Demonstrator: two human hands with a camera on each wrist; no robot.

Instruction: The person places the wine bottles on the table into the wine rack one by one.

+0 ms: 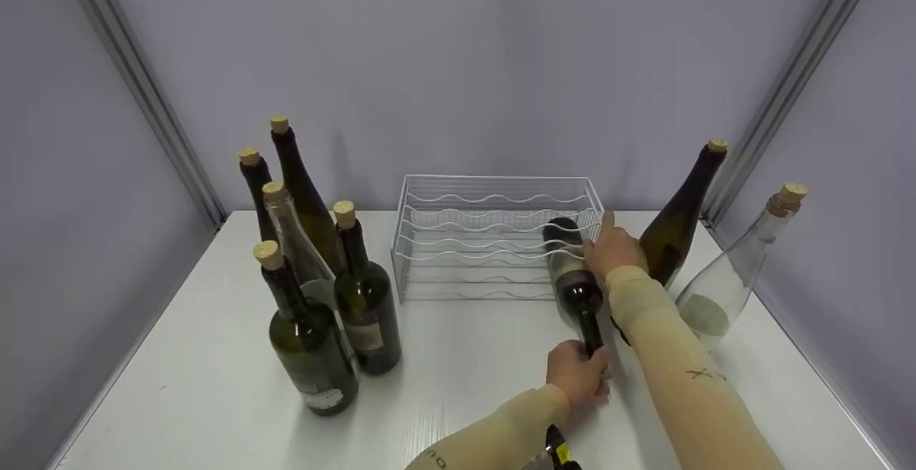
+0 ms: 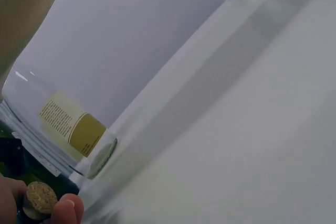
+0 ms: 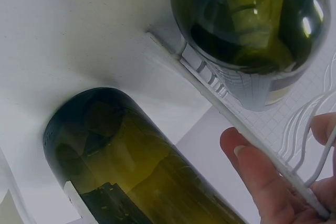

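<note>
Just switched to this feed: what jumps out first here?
A dark bottle lies on its side, half in the white wire rack at the table's centre. The left hand grips its neck and the right hand rests at the rack's right edge. Five corked bottles stand at left.

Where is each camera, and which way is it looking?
Head: worn up high, looking forward and down at the table, wire rack and both forearms.
Left wrist: low at the table, looking past the left hand at the cork; fingertips show.
Right wrist: close by the right hand, facing the rack's edge; fingers show.
Shared: the lying bottle appears in the head and right wrist views.
</note>
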